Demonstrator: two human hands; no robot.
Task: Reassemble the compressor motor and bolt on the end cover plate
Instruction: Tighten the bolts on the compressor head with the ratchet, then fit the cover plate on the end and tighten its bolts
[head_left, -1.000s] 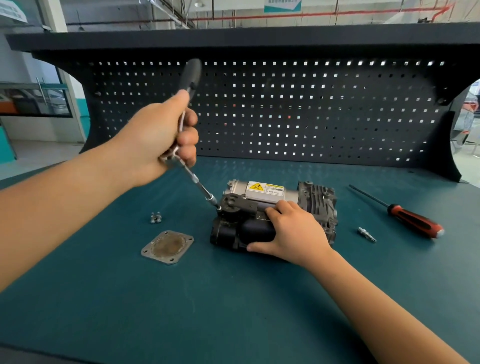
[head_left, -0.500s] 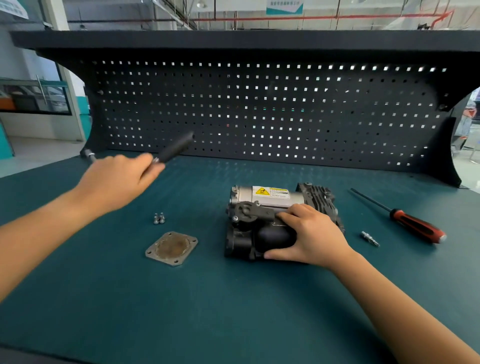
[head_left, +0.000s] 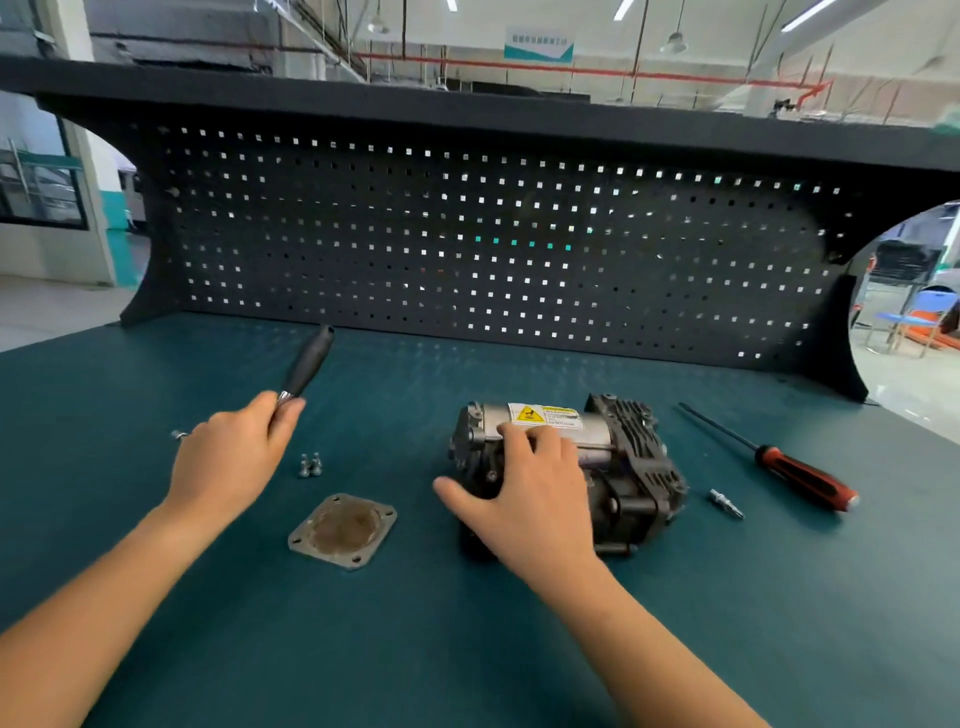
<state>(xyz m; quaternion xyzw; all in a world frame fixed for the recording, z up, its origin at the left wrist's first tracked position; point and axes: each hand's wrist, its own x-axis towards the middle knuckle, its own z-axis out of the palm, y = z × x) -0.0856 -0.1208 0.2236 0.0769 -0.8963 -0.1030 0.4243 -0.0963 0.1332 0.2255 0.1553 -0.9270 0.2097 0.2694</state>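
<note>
The compressor motor (head_left: 618, 457), a silver cylinder with a yellow warning label joined to black cast housings, lies on the green bench mat. My right hand (head_left: 524, 493) lies over its left end with fingers spread on top and thumb stretched left. My left hand (head_left: 234, 457) grips a ratchet wrench (head_left: 309, 364) by its shaft, the black handle pointing up and away, the metal head poking out left of the hand. The square end cover plate (head_left: 343, 531) lies flat between my hands. Two small bolts (head_left: 310, 465) stand just behind the plate.
A red-handled screwdriver (head_left: 802, 475) lies to the right of the compressor, and a small metal fitting (head_left: 726, 503) rests between them. A black pegboard (head_left: 493, 249) closes off the back of the bench mat (head_left: 467, 649).
My left hand took the wrench off the compressor's end, swung it left and lowered it near the mat. My right hand shifted from the side of the compressor onto its top.
</note>
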